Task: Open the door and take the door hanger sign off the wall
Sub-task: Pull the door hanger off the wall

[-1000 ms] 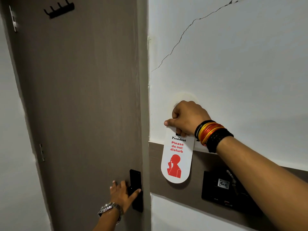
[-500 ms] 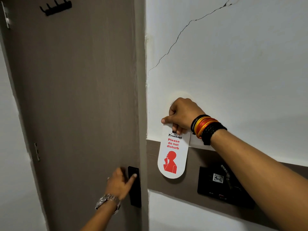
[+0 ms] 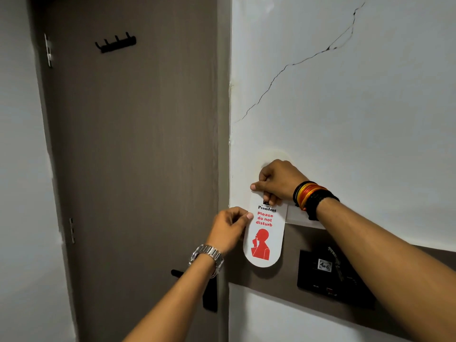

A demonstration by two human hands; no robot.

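Now both hands pinch door hanger sign (image 3: pixel 263 233): right hand (image 3: pixel 278 181) top, left hand (image 3: pixel 230 227) edge

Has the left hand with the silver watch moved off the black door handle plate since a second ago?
Yes. The left hand rose up and rightward from the black door handle plate to the white do-not-disturb sign's left edge.

White sign (image 3: pixel 265 240), red print; grey-brown door (image 3: pixel 133 156); white wall (image 3: pixel 357 114).
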